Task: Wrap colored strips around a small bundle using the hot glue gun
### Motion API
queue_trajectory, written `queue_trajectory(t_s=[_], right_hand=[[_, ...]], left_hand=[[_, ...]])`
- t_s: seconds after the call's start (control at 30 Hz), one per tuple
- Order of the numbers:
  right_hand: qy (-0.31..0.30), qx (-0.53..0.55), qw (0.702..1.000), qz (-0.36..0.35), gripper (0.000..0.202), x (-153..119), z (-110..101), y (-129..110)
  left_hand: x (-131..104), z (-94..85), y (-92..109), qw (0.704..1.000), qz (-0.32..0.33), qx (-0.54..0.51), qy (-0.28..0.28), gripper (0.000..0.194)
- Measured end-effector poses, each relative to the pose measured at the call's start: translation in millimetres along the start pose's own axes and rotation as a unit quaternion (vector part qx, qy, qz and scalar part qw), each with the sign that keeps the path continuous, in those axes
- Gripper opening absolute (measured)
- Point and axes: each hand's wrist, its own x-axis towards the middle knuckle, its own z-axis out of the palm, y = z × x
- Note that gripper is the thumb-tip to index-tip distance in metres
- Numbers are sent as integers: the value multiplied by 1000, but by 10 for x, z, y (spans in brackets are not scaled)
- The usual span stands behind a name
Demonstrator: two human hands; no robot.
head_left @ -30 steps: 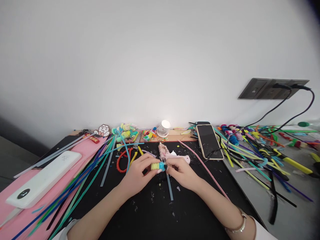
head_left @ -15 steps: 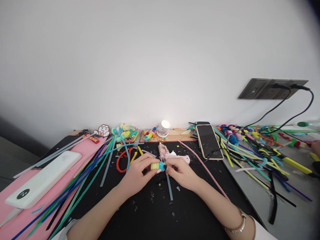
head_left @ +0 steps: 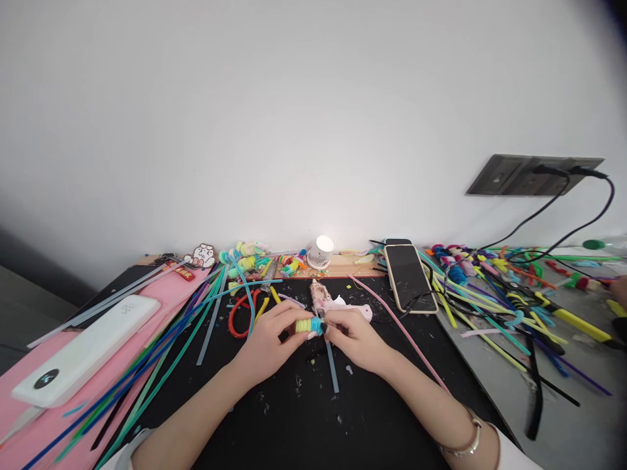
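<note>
Between my hands, over the middle of the black mat (head_left: 294,424), is a small coiled pipe-cleaner piece (head_left: 307,325), pale yellow on the left and light blue on the right, with a black bit at its right end. My left hand (head_left: 272,336) pinches the yellow part between thumb and fingers. At the blue and black end, the fingers of my right hand (head_left: 355,336) are closed on the piece. Just behind my hands lies a pink glue gun (head_left: 323,297), its handle partly covered by my right hand. A translucent glue stick (head_left: 332,369) lies below the hands.
Red-handled scissors (head_left: 239,316) and loose pipe cleaners (head_left: 181,339) lie on the left, with a white power bank (head_left: 88,349). A white paper cup (head_left: 322,251) stands by the wall. On the right are a phone (head_left: 410,277), pliers (head_left: 573,320) and another person's hand (head_left: 620,288).
</note>
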Motion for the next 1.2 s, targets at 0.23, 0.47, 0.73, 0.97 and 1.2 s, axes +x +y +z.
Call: queue_trajectory(t_s=[0.23,0.47,0.73,0.97,1.2], right_hand=[[-2,1,1000,-2,26,3,-5,-9],[-5,-2,1000,-3,25,-2,-6,0],[-4,-1,1000,-1,25,0,-6,-2],[-3,-7,1000,-5,26,4,-5,-5],[-2,-2,1000,-8,25,-5,-2,2]], left_hand=[[-2,1,1,1000,1,1,0,13],[-11,-2,-5,1000,4,-8,1,12],[2,-5,3,1000,9,-6,-2,11],[-8,-7,0,1000,9,-10,-5,11],[-3,-10,-1,1000,12,-10,-7,12]])
